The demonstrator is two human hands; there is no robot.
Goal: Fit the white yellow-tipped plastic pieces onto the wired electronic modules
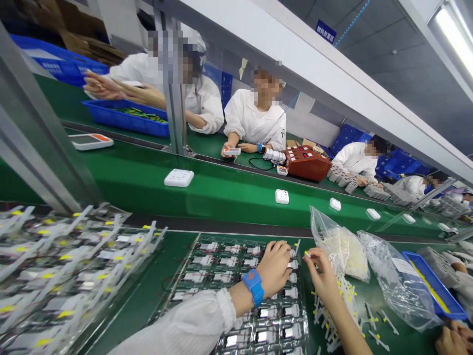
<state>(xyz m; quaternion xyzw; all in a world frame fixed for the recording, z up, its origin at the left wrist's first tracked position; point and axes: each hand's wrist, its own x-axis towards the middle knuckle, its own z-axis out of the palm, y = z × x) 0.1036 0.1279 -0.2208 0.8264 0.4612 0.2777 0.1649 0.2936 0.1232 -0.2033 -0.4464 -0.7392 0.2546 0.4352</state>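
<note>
My left hand [275,264], with a blue wrist strap [253,287], rests over a clear plastic tray [306,315] of small white and silver parts. Its fingers curl down at the tray's upper right, and whatever they grip is hidden. Close by its fingertips, a thin white strip [297,247] sticks up. To the right of the tray, my right hand [322,273] pinches a small yellow-tipped piece [306,253] between thumb and forefinger. Under and beside that forearm lies a pile of white strips with yellow tabs [347,296].
Clear plastic bags [351,254] and a blue tray [434,291] lie to the right. More filled trays [55,276] stand at left. Beyond runs a green belt [229,187] carrying white devices [179,177]; co-workers sit across it. A metal post [173,98] and frame stand in between.
</note>
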